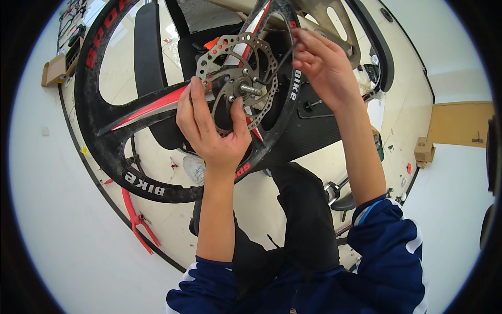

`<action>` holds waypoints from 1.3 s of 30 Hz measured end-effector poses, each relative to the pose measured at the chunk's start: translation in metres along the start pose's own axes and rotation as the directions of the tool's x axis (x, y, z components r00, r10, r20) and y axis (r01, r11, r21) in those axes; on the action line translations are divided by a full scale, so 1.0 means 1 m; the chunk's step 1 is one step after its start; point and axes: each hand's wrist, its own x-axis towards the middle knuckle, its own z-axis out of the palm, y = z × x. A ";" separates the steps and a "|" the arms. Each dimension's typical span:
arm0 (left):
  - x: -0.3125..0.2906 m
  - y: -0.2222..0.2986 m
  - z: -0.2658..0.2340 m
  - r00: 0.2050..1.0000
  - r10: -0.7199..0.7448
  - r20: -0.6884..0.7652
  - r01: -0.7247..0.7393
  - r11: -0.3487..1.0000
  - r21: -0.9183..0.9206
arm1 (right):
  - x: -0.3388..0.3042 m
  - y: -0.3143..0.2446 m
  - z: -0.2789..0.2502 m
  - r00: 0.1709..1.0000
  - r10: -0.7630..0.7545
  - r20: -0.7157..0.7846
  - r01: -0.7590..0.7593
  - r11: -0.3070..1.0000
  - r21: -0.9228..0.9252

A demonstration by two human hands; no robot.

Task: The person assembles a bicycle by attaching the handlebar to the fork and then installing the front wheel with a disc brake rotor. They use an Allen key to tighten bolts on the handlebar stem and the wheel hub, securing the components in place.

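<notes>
A black three-spoke bicycle wheel (162,105) with red and white spoke panels lies before me, its hub facing up. On the hub sits a silver, perforated brake disc (270,107), with bolts around the threaded axle (251,90). My left hand (215,123) grips the disc from the near left, fingers on one side and thumb close to the axle. A thin, dark L-shaped hex key (284,57) runs from a disc bolt up to my right hand (328,65). That hand's fingertips pinch its far end above the wheel's right rim.
Under the wheel is a black chair-like support with armrests (149,49). A second hex key (315,116) lies on its dark surface. A red bicycle fork (137,220) leans at the lower left. Cardboard boxes (424,149) stand by the right wall.
</notes>
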 end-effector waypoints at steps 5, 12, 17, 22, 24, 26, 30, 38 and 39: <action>0.000 0.000 0.000 1.000 -0.024 0.007 0.024 0.999 -0.049 | -0.019 0.007 0.045 0.927 -0.262 0.269 0.373 0.727 -0.577; 0.003 0.001 -0.005 0.998 0.020 0.056 -0.019 1.000 -0.015 | -0.030 0.011 0.059 0.617 -0.504 0.605 0.716 0.040 -0.697; 0.003 0.000 -0.003 0.999 0.014 0.046 -0.013 1.000 -0.022 | -0.028 0.007 0.041 0.778 -0.402 0.483 0.586 0.185 -0.789; 0.001 0.003 0.000 0.999 -0.030 -0.015 0.029 0.997 -0.078 | -0.033 0.009 0.040 0.728 -0.468 0.501 0.609 0.107 -0.786; 0.000 0.001 0.001 1.000 -0.019 -0.024 0.017 0.997 -0.072 | -0.037 0.005 0.044 0.707 -0.501 0.499 0.620 0.100 -0.778; 0.001 0.002 0.001 0.999 -0.016 -0.028 0.013 0.997 -0.079 | -0.041 -0.003 0.047 0.714 -0.548 0.435 0.615 0.193 -0.765; 0.001 0.002 0.001 0.999 -0.035 -0.013 0.034 0.995 -0.090 | -0.028 0.015 0.046 0.922 -0.332 0.198 0.382 0.711 -0.590; 0.002 0.002 0.000 0.999 -0.026 -0.024 0.023 0.996 -0.082 | -0.024 0.022 0.046 0.939 -0.335 0.082 0.331 0.807 -0.490; 0.002 0.002 0.000 0.999 -0.024 -0.023 0.022 0.997 -0.079 | -0.024 0.022 0.045 0.940 -0.334 0.072 0.324 0.802 -0.501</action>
